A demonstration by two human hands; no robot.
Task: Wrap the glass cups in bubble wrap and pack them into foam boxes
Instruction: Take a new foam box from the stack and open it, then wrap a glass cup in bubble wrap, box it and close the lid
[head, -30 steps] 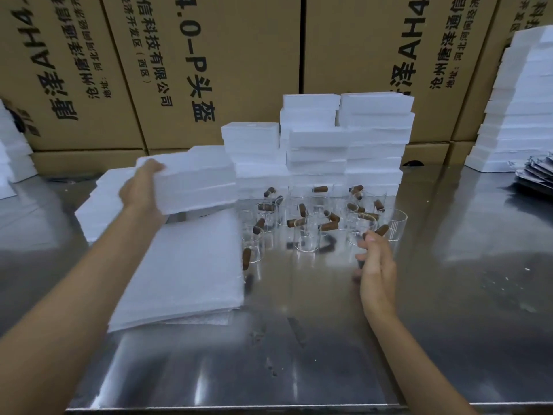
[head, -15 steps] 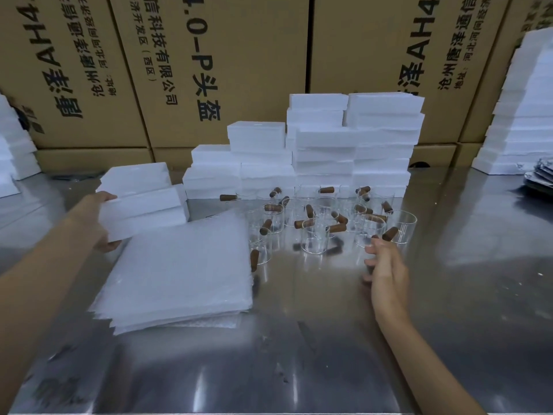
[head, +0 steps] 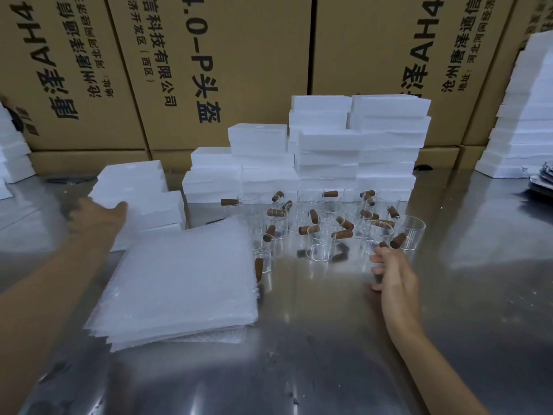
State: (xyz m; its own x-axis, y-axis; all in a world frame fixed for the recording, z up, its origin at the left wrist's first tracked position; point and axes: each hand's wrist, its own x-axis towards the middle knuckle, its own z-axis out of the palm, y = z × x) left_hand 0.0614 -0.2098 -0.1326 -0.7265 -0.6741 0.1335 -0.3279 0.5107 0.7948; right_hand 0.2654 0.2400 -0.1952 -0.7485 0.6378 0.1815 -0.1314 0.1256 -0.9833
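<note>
I judge this as setup, nothing wrapped yet. My left hand [head: 98, 215] rests against a small stack of foam boxes [head: 140, 202] at the counter's [head: 329, 354] left; it is blurred, so I cannot tell whether it grips them. My right hand [head: 392, 274] hovers released, fingers spread, just short of the nearest of the glass cups [head: 375, 239], which are clustered mid-counter beside the bubble wrap [head: 182, 283] pile. Next I'd need to close on one cup gently by its wall.

The left hand [head: 95, 215] is motion-blurred against the foam boxes [head: 140, 202], its grip unclear.
</note>
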